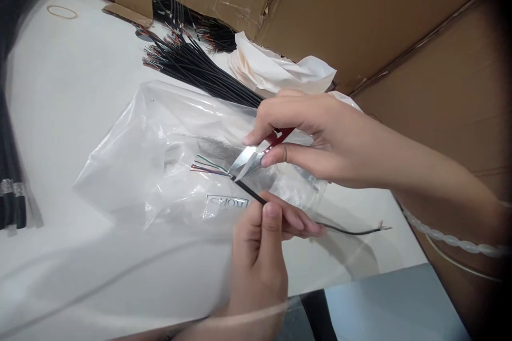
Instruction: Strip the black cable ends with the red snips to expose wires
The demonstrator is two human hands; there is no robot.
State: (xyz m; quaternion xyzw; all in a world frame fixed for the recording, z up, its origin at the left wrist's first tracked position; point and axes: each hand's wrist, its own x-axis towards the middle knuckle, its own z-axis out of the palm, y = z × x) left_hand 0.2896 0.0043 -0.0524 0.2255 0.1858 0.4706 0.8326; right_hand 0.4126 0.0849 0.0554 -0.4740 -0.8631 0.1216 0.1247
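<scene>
My left hand pinches a thin black cable between thumb and fingers; the cable's tail trails right over the table. Several coloured inner wires fan out of its stripped end. My right hand squeezes small red-handled snips, and their metal blades close on the cable just where the jacket ends. Both hands work above a crumpled clear plastic bag lying on the white table.
A bundle of similar black cables lies behind the bag, beside crumpled white paper. Cardboard boxes wall the back and right. More black cables run along the left edge. A rubber band lies far left.
</scene>
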